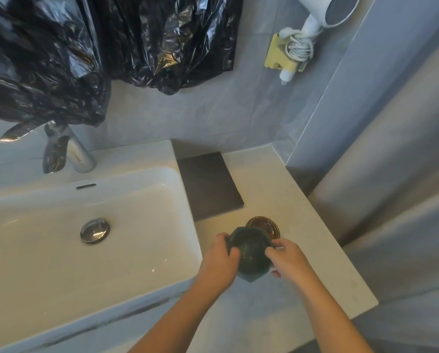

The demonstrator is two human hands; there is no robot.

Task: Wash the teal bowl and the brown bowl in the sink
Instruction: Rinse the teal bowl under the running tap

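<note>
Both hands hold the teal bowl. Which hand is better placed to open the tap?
Left, probably. The left hand holds the teal bowl on the side nearer the sink, and the tap stands at the far left; the right hand is farther.

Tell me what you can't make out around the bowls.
Head view.
Near side of the brown bowl: hidden behind the teal bowl.
Sides of the teal bowl: covered by the left hand and right hand.
Top of the faucet: hidden by the black plastic bags.
Left part of the sink: cut off by the frame edge.
</note>
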